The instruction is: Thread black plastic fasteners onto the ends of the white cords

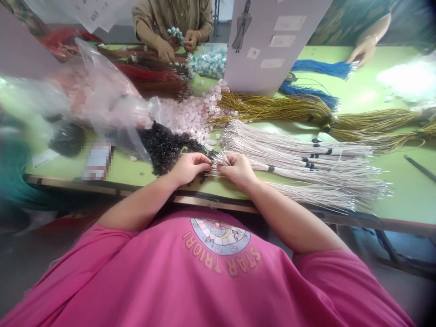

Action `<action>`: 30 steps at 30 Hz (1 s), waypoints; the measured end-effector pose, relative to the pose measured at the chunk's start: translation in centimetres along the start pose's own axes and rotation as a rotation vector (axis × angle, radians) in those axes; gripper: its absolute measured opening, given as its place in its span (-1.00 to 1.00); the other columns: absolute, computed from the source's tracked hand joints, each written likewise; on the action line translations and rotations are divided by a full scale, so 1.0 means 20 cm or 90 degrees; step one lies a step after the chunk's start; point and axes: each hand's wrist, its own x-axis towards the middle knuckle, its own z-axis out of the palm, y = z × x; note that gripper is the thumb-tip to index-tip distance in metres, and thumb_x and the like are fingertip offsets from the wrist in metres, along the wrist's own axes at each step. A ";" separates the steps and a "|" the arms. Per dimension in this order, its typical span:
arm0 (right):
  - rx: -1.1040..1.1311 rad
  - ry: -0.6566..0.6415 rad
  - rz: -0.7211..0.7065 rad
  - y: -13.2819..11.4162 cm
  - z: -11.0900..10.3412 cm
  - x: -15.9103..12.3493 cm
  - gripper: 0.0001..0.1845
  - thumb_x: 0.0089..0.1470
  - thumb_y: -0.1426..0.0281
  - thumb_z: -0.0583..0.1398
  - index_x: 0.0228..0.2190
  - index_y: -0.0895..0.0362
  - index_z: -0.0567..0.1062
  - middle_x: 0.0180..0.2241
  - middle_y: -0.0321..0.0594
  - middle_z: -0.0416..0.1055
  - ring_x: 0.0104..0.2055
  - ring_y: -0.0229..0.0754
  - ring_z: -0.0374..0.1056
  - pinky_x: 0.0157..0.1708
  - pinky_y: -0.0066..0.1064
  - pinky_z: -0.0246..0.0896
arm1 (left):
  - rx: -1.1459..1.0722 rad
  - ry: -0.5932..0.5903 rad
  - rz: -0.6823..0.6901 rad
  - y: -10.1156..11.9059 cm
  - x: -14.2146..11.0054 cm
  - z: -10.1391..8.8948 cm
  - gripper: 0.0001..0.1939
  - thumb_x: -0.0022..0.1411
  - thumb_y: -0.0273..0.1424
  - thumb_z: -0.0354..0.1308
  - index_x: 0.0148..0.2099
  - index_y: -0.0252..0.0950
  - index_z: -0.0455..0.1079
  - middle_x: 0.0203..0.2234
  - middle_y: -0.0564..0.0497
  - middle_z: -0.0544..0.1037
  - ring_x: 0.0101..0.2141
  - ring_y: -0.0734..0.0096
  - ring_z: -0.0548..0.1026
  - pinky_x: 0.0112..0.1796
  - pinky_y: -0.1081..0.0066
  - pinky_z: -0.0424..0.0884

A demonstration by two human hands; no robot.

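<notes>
My right hand (238, 170) is closed around the metal-tipped ends of a bundle of white wires (282, 165), near the table's front edge. Beside it my left hand (191, 168) has thumb and fingers pinched together at the wire tips; whatever small piece is between them is too small to make out. Behind and left of my left hand lies a heap of small black connector housings (166, 147). More white wires, some banded with black tape, stretch away to the right of my right hand.
Pale pink connectors (194, 113) are heaped behind the black ones, beside a clear plastic bag (102, 91). Yellow wires (282, 106) lie across the table (405, 190). Opposite, a co-worker's hands (165, 50) handle blue-white connectors; another person's hand (364, 52) touches blue wires (322, 68).
</notes>
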 end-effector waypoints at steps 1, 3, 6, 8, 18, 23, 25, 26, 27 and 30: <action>0.002 -0.005 -0.002 0.00 0.00 0.00 -0.86 -0.23 0.40 0.16 -0.64 0.20 0.28 -0.66 -0.41 0.09 -0.59 -0.42 -0.03 -0.59 -0.53 -0.14 | 0.006 0.001 0.005 0.00 0.00 0.00 -0.68 -0.08 -0.22 0.27 -0.32 -0.35 0.44 -0.43 -0.03 0.55 -0.43 0.42 0.47 -0.32 0.39 0.39; 0.007 -0.014 -0.001 -0.01 0.00 0.00 -0.87 -0.25 0.41 0.16 -0.64 0.21 0.29 -0.66 -0.40 0.10 -0.58 -0.42 -0.02 -0.59 -0.53 -0.13 | 0.016 -0.002 0.015 -0.01 0.00 0.00 -0.68 -0.08 -0.22 0.27 -0.32 -0.35 0.45 -0.43 -0.02 0.55 -0.43 0.42 0.47 -0.32 0.39 0.39; 0.022 -0.030 -0.003 -0.01 0.00 0.00 -0.91 -0.26 0.44 0.15 -0.63 0.21 0.31 -0.66 -0.40 0.13 -0.58 -0.42 -0.01 -0.58 -0.53 -0.12 | 0.015 -0.016 0.021 -0.01 0.00 0.01 -0.69 -0.09 -0.23 0.27 -0.32 -0.35 0.46 -0.43 -0.03 0.56 -0.42 0.41 0.47 -0.32 0.40 0.39; 0.030 -0.045 -0.008 -0.01 0.00 0.00 -0.91 -0.26 0.44 0.15 -0.63 0.21 0.32 -0.66 -0.40 0.14 -0.58 -0.41 0.00 -0.57 -0.53 -0.11 | 0.028 -0.014 0.034 0.00 -0.01 0.01 -0.71 -0.07 -0.25 0.26 -0.32 -0.35 0.46 -0.43 -0.03 0.56 -0.42 0.41 0.47 -0.33 0.41 0.39; 0.015 -0.033 0.054 0.00 0.00 0.01 -0.81 -0.21 0.32 0.17 -0.61 0.21 0.35 -0.67 -0.40 0.12 -0.59 -0.40 -0.01 -0.59 -0.51 -0.13 | 0.298 0.042 0.187 0.00 -0.01 -0.01 -0.85 0.07 -0.36 0.13 -0.30 -0.27 0.48 -0.38 0.02 0.55 -0.36 0.41 0.47 -0.26 0.42 0.35; -0.024 -0.056 0.052 0.00 -0.01 0.01 -0.80 -0.20 0.32 0.15 -0.64 0.20 0.32 -0.68 -0.40 0.08 -0.60 -0.41 -0.05 -0.60 -0.50 -0.18 | 0.254 0.051 0.176 0.00 -0.02 -0.01 -0.85 0.06 -0.34 0.15 -0.33 -0.28 0.48 -0.41 0.03 0.55 -0.39 0.43 0.47 -0.28 0.44 0.36; -0.017 -0.060 0.032 0.00 -0.01 0.01 -0.82 -0.20 0.34 0.15 -0.66 0.20 0.30 -0.68 -0.41 0.06 -0.59 -0.41 -0.06 -0.59 -0.51 -0.17 | 0.236 0.048 0.171 0.00 -0.02 -0.01 -0.85 0.06 -0.34 0.15 -0.32 -0.28 0.48 -0.40 0.03 0.56 -0.37 0.42 0.48 -0.27 0.44 0.36; -0.013 -0.061 0.021 0.00 -0.01 0.01 -0.83 -0.21 0.36 0.15 -0.66 0.20 0.29 -0.68 -0.41 0.06 -0.59 -0.41 -0.05 -0.59 -0.51 -0.16 | 0.229 0.044 0.169 -0.01 -0.02 0.00 -0.84 0.06 -0.33 0.15 -0.32 -0.28 0.48 -0.39 0.02 0.56 -0.36 0.42 0.48 -0.26 0.43 0.36; -0.011 -0.062 0.012 -0.01 -0.01 0.01 -0.83 -0.21 0.37 0.15 -0.66 0.20 0.28 -0.67 -0.41 0.06 -0.58 -0.41 -0.05 -0.58 -0.51 -0.15 | 0.225 0.040 0.166 -0.01 -0.02 0.00 -0.83 0.06 -0.33 0.15 -0.31 -0.28 0.48 -0.39 0.02 0.56 -0.36 0.41 0.48 -0.26 0.43 0.36; -0.014 -0.069 0.002 -0.01 0.00 0.00 -0.85 -0.21 0.38 0.14 -0.65 0.20 0.29 -0.66 -0.40 0.08 -0.57 -0.40 -0.02 -0.56 -0.52 -0.11 | 0.227 0.022 0.148 -0.03 -0.01 0.01 -0.82 0.06 -0.30 0.15 -0.31 -0.28 0.49 -0.40 0.02 0.56 -0.38 0.40 0.48 -0.28 0.42 0.36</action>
